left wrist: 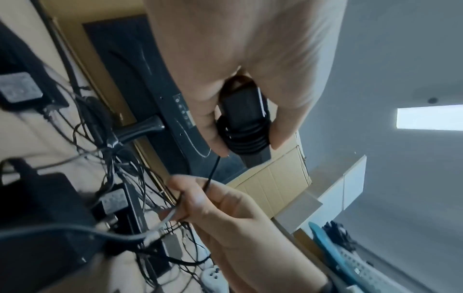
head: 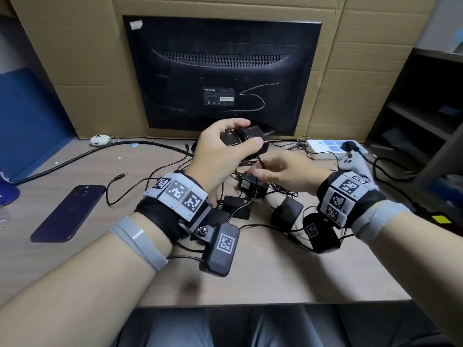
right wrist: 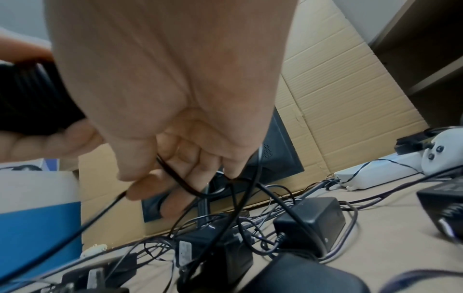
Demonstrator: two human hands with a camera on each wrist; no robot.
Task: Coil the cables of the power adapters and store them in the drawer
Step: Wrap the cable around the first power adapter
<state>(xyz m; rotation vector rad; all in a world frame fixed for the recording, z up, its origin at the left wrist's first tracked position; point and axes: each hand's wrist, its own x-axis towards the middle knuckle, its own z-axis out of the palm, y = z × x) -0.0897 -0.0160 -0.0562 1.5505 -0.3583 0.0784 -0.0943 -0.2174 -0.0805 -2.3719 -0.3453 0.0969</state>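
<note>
Here the left hand (head: 220,151) is raised above the surface (head: 250,279), its fingers and thumb curled round a black power adapter (head: 246,138) that has several turns of its own thin cable (left wrist: 212,174) wound about its body. The loose run of that cable drops from the adapter to the right hand (head: 283,172), just to the right and a little nearer, which pinches it between thumb and fingers (right wrist: 150,190); the right wrist view shows the strand looping on through the curled fingers.

Beneath the hands, on the surface, lies a tangle of thin black leads with more adapters among it: one (head: 251,184) directly under the right hand, a flat one (head: 236,207) nearer and to the left, and a rounded one (head: 286,213) to the right of that. A loose barrel plug (head: 122,175) lies at the left of the tangle.

Farther left a dark phone (head: 69,213) lies flat on the surface. At the far right a white power strip (head: 325,147) carries a black plug, with a white controller (head: 354,163) just nearer. A black monitor (head: 223,73) stands at the far edge, its back facing the person, against a cardboard sheet (head: 82,78). A dark shelf unit (head: 423,108) stands to the right.
</note>
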